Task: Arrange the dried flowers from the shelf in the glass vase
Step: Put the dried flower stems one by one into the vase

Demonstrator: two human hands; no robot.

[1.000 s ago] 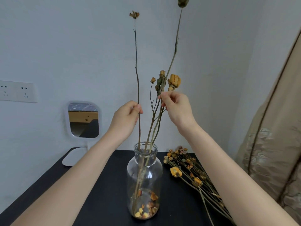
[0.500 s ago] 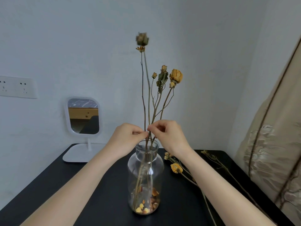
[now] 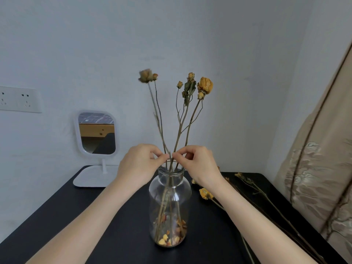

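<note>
Pinching dried flowers point(image 3: 205, 85), just above vase rim point(image 3: 181, 170)

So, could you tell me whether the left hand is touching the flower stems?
Touching. The head view shows the left hand pinching the flower stems just above the mouth of the glass vase.

Black table point(image 3: 76, 216): vase point(image 3: 170, 206), mirror point(image 3: 97, 134), loose flowers point(image 3: 206, 194)
</note>
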